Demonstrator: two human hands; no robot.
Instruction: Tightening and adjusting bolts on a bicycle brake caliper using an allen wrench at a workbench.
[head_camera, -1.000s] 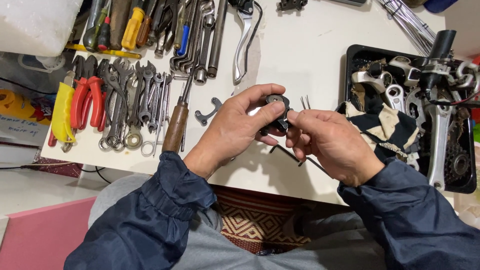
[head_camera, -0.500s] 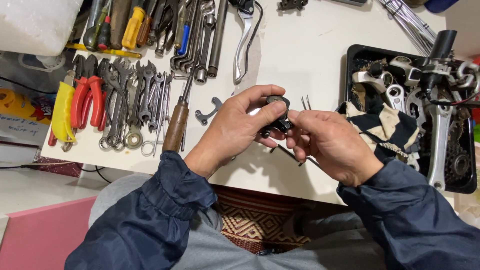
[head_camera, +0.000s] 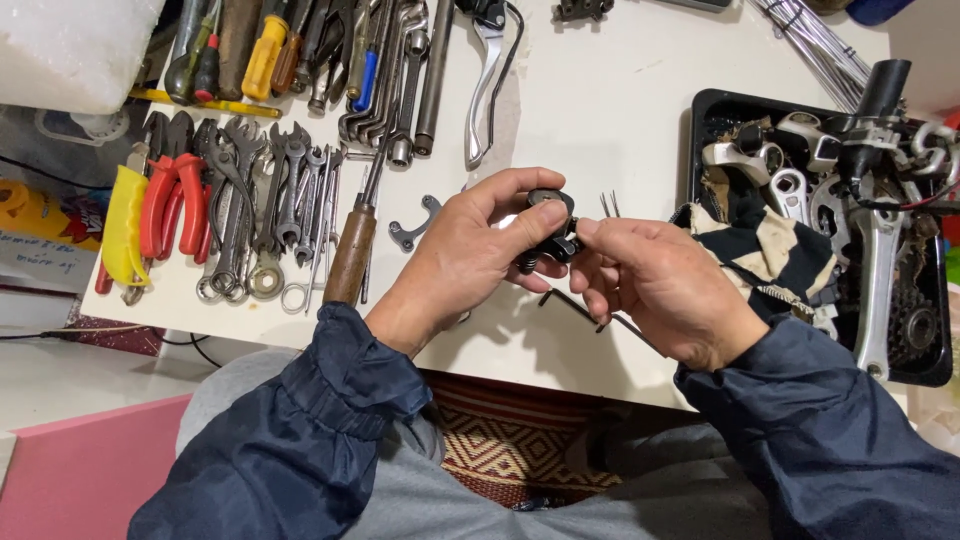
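White table (head_camera: 620, 110) carries everything: just above its near edge the left hand (head_camera: 470, 250) and right hand (head_camera: 660, 285) meet, fingers pinching a small black metal part (head_camera: 552, 225) between them. Farther off lie a wooden-handled tool (head_camera: 352, 255), rows of steel spanners (head_camera: 275, 200), and a black tray of bicycle parts (head_camera: 700, 130).

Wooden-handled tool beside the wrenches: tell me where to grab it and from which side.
Grip the wooden-handled tool by its brown handle, coming from the near table edge. The handle points toward the person and lies free, while its metal shaft runs up between the wrenches and a small flat bracket.
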